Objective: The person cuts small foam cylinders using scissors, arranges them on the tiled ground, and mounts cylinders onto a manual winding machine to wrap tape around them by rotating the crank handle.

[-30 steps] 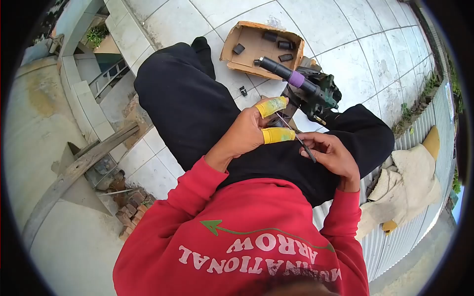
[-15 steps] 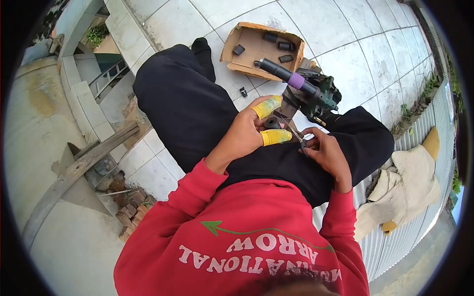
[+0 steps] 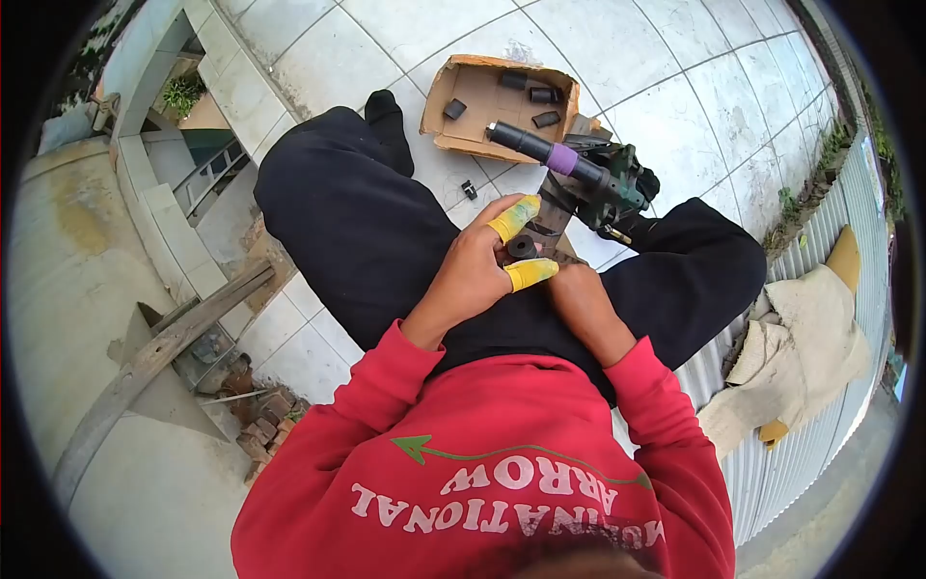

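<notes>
My left hand (image 3: 470, 272) has yellow covers on its thumb and a finger. It is closed round a short black rubber cylinder (image 3: 522, 248) with a hole in its end. Close beside the yellow thumb is my right hand (image 3: 582, 297), back upward; its fingers are hidden, and whatever they hold does not show. Just beyond both hands stands a dark green machine (image 3: 617, 193) with a black rod (image 3: 521, 142) that carries a purple band (image 3: 561, 158). Part of a worn wooden board (image 3: 559, 205) lies between machine and hands.
A shallow cardboard box (image 3: 473, 87) holds several black cylinders. A small black-and-silver part (image 3: 469, 190) lies on the tiled floor (image 3: 656, 116). Pale cloth (image 3: 791, 357) drapes over corrugated sheeting (image 3: 820, 386) at the right. A wooden pole (image 3: 159, 338) and bricks (image 3: 262, 429) are at left.
My right hand has moved forward and left toward my left hand. The scissors-like metal tool it held is now out of sight. My left hand keeps hold of the black cylinder.
</notes>
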The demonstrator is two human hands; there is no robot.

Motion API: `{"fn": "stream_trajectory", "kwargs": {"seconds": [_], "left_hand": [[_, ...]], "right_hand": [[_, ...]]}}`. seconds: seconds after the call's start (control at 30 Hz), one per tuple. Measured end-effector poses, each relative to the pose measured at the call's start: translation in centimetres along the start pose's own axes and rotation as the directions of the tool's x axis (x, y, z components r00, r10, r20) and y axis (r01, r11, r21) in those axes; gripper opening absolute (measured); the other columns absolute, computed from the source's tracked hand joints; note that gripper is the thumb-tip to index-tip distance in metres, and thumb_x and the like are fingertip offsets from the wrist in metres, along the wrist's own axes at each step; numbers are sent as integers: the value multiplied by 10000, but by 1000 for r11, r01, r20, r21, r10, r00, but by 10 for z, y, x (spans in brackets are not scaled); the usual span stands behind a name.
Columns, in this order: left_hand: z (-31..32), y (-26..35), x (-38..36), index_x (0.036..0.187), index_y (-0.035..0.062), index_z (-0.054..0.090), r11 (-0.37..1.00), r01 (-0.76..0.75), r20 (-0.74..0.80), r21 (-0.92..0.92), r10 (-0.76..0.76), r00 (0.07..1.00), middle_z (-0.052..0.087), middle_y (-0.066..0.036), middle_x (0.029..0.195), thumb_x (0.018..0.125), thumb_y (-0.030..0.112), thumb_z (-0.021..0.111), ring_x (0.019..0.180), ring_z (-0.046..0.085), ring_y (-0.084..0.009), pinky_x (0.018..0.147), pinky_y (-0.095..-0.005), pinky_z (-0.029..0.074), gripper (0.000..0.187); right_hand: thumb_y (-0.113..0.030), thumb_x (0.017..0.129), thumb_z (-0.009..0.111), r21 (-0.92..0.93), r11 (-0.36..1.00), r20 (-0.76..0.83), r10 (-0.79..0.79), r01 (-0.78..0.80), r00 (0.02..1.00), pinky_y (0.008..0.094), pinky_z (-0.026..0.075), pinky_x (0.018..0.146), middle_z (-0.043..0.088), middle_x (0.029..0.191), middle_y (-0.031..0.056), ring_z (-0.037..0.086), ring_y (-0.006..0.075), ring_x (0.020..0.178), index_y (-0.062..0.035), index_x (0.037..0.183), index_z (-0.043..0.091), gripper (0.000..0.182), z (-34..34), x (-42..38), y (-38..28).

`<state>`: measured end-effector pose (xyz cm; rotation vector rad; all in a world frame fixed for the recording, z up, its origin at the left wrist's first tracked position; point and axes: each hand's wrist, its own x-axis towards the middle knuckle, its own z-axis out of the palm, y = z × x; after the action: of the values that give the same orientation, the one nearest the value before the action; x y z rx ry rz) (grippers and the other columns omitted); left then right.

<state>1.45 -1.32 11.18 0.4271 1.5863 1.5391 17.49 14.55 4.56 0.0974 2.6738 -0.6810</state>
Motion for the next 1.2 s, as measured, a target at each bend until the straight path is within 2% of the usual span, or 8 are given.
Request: {"fn": "stream_trajectory", "kwargs": {"seconds": [0.37,0.43,0.5,0.57,0.63,0.77,0.97,1.2], "left_hand": [[-2,0,-7,1461,-40,540,1000,20,-11,-18,-20,1000,602,-88,1388,852,38,861,1054,667,-115,900,-290,567,693],[-2,7,-8,1444,-43,559,999,32,-18,-18,-32,999,596,-85,1414,852,45,859,1051,677,-129,892,-297,569,670],[-2,15,-7,1416,-38,592,974,-39,-31,222,47,998,598,-83,1446,847,75,855,1073,700,-186,915,-321,570,637],[0,14,-5,1418,-29,594,970,-72,-23,232,80,997,599,-90,1450,840,89,858,1085,703,-220,933,-332,565,647],[0,14,-4,1421,-19,596,963,-105,-25,249,115,993,601,-97,1454,834,104,860,1098,706,-254,952,-343,560,656],[1,9,-8,1418,-22,597,933,-39,-29,358,53,998,580,-103,1477,833,119,856,1107,693,-303,961,-359,549,655],[3,-8,-5,1425,-38,591,961,-127,41,244,120,992,608,-122,1412,890,100,811,1139,672,-279,982,-356,530,594],[7,-15,12,1476,69,569,879,254,-73,-403,-308,949,656,-34,1219,1076,112,611,961,630,-114,840,-277,525,405]], "right_hand": [[-67,952,671,402,913,-316,206,-66,926,407,597,706,720,964,211,743,343,830,-27,1091,737,160,-36,15,-2],[-167,1029,661,572,780,-155,407,-254,900,345,599,728,755,993,172,757,265,849,-7,1186,725,233,-55,25,-3],[-275,1095,605,918,297,125,413,-263,902,300,596,749,766,1008,112,754,193,876,-8,1240,716,323,-62,36,-11],[-327,1124,558,929,322,38,410,-183,911,281,596,781,761,1061,80,739,158,957,9,1244,716,390,-66,47,-29],[-305,1122,564,996,-15,79,484,-82,871,283,588,845,761,1096,96,725,153,1015,29,1243,710,384,-70,61,-38],[-199,1078,645,990,106,-129,429,92,894,291,559,947,765,1097,103,714,152,1050,37,1205,732,282,-67,82,-34],[-152,1065,659,970,217,-200,463,108,863,258,587,775,771,930,82,739,133,853,52,1193,748,256,-102,76,-28],[-150,1084,622,877,475,-305,431,74,849,254,559,743,728,830,58,696,107,778,72,1173,739,267,-144,78,-15]]}}
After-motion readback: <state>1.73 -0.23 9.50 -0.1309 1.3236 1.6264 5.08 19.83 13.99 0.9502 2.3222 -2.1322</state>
